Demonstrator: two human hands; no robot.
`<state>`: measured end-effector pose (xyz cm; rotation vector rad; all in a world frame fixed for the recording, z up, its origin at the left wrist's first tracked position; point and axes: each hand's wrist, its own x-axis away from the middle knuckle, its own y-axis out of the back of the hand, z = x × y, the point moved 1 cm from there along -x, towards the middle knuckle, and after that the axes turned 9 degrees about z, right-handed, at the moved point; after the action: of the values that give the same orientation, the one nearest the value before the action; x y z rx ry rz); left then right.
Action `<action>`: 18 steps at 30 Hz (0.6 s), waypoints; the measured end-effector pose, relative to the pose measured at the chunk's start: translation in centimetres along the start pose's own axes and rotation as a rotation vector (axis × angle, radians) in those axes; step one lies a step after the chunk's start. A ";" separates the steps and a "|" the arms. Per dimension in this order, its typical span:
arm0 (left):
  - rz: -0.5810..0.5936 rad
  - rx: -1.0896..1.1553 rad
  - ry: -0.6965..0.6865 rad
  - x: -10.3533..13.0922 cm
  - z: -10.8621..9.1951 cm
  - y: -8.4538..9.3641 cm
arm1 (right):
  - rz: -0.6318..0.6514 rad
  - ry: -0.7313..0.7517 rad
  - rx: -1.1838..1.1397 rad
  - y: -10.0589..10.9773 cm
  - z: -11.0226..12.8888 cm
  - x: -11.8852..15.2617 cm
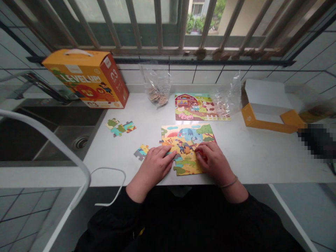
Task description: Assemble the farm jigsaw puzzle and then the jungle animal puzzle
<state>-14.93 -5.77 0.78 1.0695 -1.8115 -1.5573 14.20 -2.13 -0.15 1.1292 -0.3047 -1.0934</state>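
A partly joined jigsaw puzzle (187, 168) with elephants, trees and a small figure lies flat near the counter's front edge. My left hand (157, 162) rests palm down on its left side, fingers stretched out, fingertips on the blue and yellow pieces. On the right side of the puzzle is my right hand (214, 161), its fingers curled and thumb bent in. Whatever those fingers grip is hidden; a red patch shows under them. A few joined puzzle pieces (141, 151) lie just beyond my left hand, partly covered by it.
More loose puzzle pieces (120, 127) lie by the sink (65, 147). Behind stand an orange box (86, 78), a plastic bag of pieces (157, 91) and a farm picture puzzle (193, 108) partly under clear plastic. An opened orange-and-white box (270, 119) sits right; a white cable (86, 175) crosses the left.
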 end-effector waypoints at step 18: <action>-0.025 -0.136 0.443 4.2 2.4 3.0 | 0.005 -0.004 0.005 0.1 0.0 0.0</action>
<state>-19.81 -7.80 2.72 1.2573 -1.3795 -1.3065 14.25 -2.19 -0.06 1.1299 -0.3133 -1.0906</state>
